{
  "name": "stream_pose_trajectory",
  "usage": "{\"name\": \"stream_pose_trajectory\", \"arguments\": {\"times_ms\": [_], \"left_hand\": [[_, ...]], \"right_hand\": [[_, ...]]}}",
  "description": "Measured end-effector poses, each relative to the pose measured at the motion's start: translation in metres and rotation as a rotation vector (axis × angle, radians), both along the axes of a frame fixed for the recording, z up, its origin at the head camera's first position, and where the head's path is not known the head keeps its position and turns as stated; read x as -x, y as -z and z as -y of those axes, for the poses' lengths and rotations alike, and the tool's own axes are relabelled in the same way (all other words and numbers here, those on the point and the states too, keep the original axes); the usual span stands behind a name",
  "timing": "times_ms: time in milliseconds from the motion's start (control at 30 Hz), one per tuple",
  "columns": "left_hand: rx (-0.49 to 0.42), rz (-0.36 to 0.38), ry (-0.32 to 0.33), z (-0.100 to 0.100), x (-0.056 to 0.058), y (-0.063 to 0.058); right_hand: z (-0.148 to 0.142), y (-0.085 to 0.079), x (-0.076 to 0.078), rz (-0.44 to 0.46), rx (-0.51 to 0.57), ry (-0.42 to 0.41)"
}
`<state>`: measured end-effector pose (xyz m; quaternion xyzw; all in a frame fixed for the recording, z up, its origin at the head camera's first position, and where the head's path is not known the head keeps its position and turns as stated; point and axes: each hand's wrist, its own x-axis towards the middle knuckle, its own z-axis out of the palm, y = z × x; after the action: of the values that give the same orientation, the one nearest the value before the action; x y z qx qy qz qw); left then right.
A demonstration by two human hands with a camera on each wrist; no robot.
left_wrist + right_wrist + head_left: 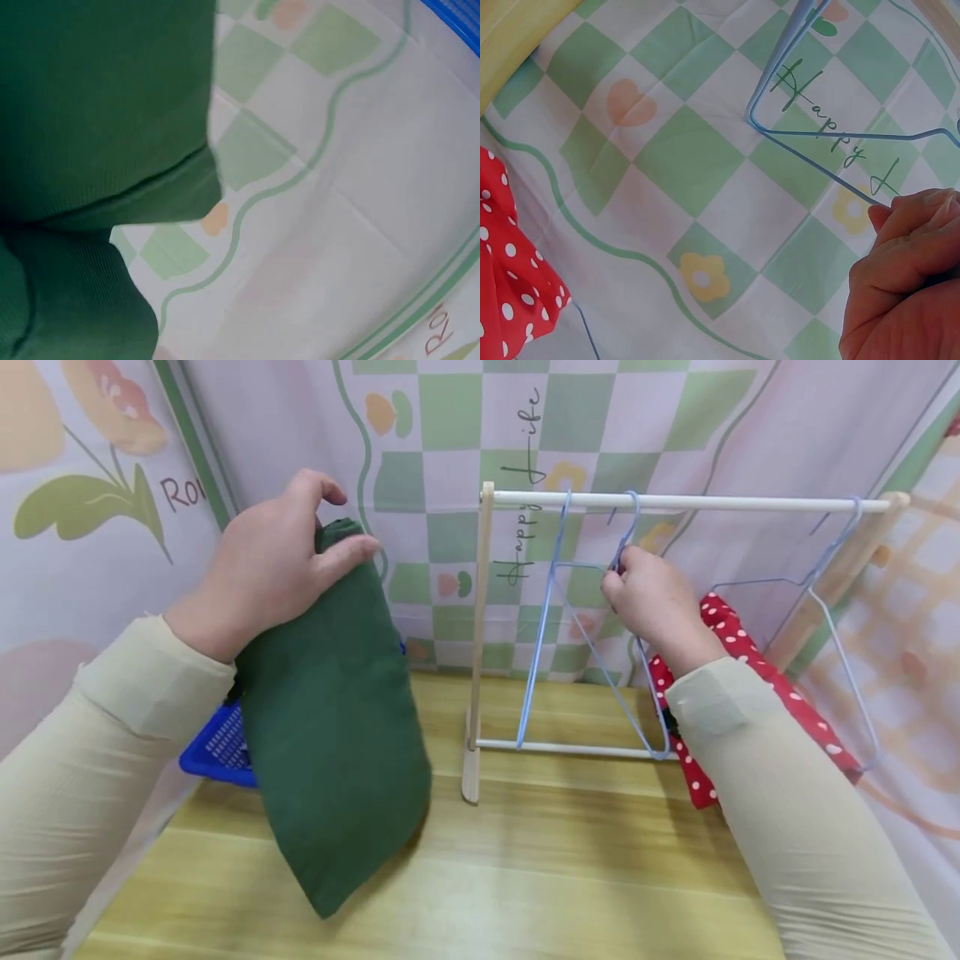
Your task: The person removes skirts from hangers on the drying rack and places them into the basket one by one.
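Observation:
A dark green folded cloth [337,718] hangs from my left hand [266,560], its top edge held between thumb and fingers. Much of the left wrist view is filled by this green cloth [105,105]; the hand itself is out of sight there. My right hand [660,597] pinches a light blue wire hanger [636,514] just below its hook, which is over the rack's top rail. The right wrist view shows the curled fingers of the right hand [907,277] near the hanger wire [817,169]. Another blue hanger [534,668] hangs to the left.
A wooden rack [483,610] with a white top rail [712,503] stands on the wooden table [540,877]. At its right end, a red polka-dot cloth [780,693] hangs on a blue hanger [851,535]. The blue basket [221,752] is partly behind the green cloth.

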<state>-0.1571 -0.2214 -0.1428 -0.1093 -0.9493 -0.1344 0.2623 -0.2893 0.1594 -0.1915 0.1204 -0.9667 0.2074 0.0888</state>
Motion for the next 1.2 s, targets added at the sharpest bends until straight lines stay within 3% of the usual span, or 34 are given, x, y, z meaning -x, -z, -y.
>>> {"name": "stream_pose_trajectory", "arguments": {"times_ms": [133,367,467,633,700,800,1033,1200], "left_hand": [[0.032,0.214,-0.065,0.0,0.005,-0.011],[0.163,0.495,-0.134,0.011,0.014,-0.022],[0.143,0.603,-0.107,0.019,0.015,-0.026],[-0.019,0.732,-0.047,0.031,0.01,-0.031],[-0.071,0.737,-0.036,0.035,0.009,-0.033],[-0.062,0.674,-0.03,0.039,0.009,-0.035],[0.163,0.381,-0.07,0.033,0.013,-0.026],[0.181,0.261,-0.087,0.027,0.025,-0.015]], "right_hand": [[0.001,0.001,0.001,0.003,0.001,0.003],[0.001,0.0,0.002,0.013,0.012,-0.002],[0.001,-0.001,0.002,0.021,0.017,-0.003],[0.0,0.0,0.002,0.037,0.025,-0.007],[-0.001,0.0,0.002,0.044,0.032,-0.009],[-0.001,0.0,0.002,0.051,0.04,-0.008],[-0.001,0.001,0.003,0.041,0.039,-0.003],[-0.001,0.003,0.002,0.037,0.043,-0.005]]}}
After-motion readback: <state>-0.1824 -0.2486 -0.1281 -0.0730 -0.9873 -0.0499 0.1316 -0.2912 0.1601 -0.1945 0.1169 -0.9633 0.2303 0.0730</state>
